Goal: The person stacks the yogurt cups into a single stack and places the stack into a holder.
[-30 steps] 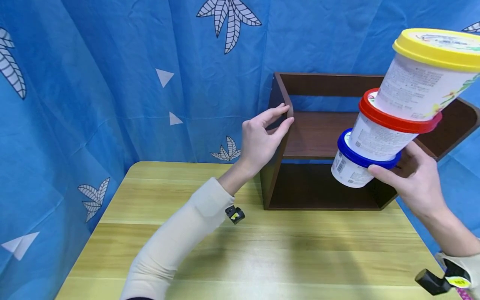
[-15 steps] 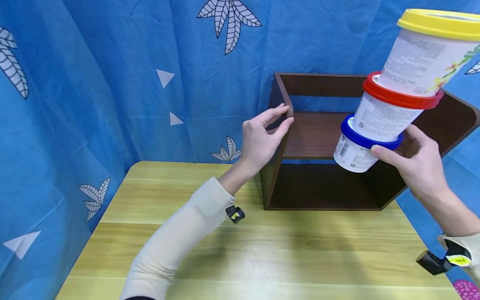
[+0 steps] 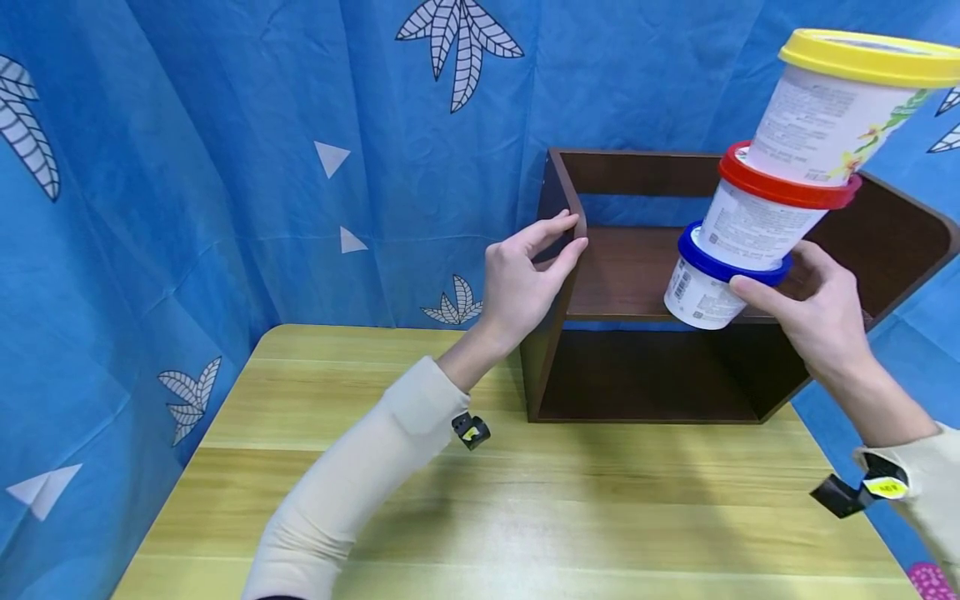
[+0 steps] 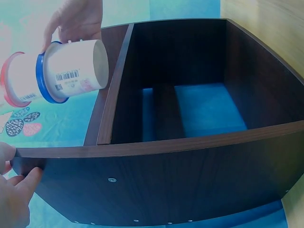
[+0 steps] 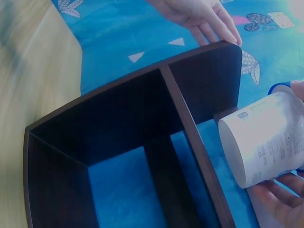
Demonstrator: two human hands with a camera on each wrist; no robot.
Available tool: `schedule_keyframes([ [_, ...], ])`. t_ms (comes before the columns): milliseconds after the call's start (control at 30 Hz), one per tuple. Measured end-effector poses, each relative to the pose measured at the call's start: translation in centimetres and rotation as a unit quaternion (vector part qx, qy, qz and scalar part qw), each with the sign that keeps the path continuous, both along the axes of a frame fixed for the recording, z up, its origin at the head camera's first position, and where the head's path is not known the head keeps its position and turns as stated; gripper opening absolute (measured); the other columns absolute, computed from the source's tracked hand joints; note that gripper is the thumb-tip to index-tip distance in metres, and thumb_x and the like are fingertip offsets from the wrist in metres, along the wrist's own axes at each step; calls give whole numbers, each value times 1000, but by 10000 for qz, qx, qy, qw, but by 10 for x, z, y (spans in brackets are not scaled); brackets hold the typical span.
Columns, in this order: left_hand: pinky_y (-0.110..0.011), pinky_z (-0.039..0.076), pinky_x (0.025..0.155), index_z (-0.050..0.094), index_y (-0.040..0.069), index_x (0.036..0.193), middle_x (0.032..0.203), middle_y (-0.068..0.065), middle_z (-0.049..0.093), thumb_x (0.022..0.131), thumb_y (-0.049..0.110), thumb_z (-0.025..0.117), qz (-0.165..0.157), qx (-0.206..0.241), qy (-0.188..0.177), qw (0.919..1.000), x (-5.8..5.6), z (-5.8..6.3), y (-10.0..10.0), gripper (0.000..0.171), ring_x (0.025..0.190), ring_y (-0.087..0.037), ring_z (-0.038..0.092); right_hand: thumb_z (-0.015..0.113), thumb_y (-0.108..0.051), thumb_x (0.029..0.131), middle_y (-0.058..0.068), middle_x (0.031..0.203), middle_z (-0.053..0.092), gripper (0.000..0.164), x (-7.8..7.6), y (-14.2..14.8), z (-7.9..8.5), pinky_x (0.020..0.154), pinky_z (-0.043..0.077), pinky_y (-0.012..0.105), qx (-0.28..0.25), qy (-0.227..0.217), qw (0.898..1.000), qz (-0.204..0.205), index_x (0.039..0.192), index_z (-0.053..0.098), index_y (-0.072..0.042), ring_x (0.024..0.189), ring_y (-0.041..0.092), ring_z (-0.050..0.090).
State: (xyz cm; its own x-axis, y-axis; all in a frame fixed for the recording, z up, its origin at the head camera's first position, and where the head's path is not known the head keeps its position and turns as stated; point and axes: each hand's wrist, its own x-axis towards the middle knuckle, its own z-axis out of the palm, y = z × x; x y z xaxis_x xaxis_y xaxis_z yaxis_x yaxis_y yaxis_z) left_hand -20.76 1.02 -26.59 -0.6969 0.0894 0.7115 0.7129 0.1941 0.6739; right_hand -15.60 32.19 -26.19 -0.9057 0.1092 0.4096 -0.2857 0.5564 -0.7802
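My right hand (image 3: 828, 312) grips the bottom tub (image 3: 699, 298) of a stack of three white paper tubs, thumb at its blue lid. A red-lidded tub (image 3: 759, 229) stands on that one. On top is the largest, a yellow-lidded tub (image 3: 804, 125). The stack leans right and is held up before the upper level of a dark brown wooden shelf (image 3: 626, 271). My left hand (image 3: 521, 283) pinches the upper front edge of the shelf's left side panel (image 4: 190, 183) between thumb and fingers.
The two-level shelf stands at the back right of a light wooden table (image 3: 360, 392). Its lower compartment (image 3: 637, 375) lies under the middle board. Behind hangs a blue curtain (image 3: 225, 167) with leaf prints. Something pink (image 3: 932, 579) shows at the bottom right.
The right hand has lifted the tub stack, then shifted it slightly left at the upper level's height. The left hand stays where it was on the side panel.
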Motion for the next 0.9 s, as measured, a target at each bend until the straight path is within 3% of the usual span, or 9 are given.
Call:
schedule_keyframes([
  [167, -23, 63, 88, 74, 3, 130, 137, -13, 72, 96, 13, 77, 12, -13, 8, 10000, 1, 0, 0, 35, 126, -23, 72, 69, -14, 101, -25, 133, 55, 56, -8, 2, -3, 86, 51, 3, -171, -13, 9998, 77, 151, 48, -29, 118, 2, 54],
  [400, -29, 65, 87, 74, 3, 130, 137, -13, 72, 96, 12, 78, -5, 39, 35, 10000, 0, -1, 1, 35, 126, -22, 72, 71, -16, 100, -26, 132, 54, 57, -18, -1, -8, 89, 49, 5, -181, 67, 9998, -26, 152, 49, -25, 120, 2, 52],
  [900, -30, 65, 87, 74, 2, 129, 137, -15, 72, 96, 13, 78, -13, 32, 122, 9999, 0, -2, 0, 35, 125, -24, 72, 73, -23, 99, -28, 128, 53, 60, -34, -5, -14, 89, 47, 10, -201, -35, 9997, -154, 154, 49, -21, 117, 1, 51],
])
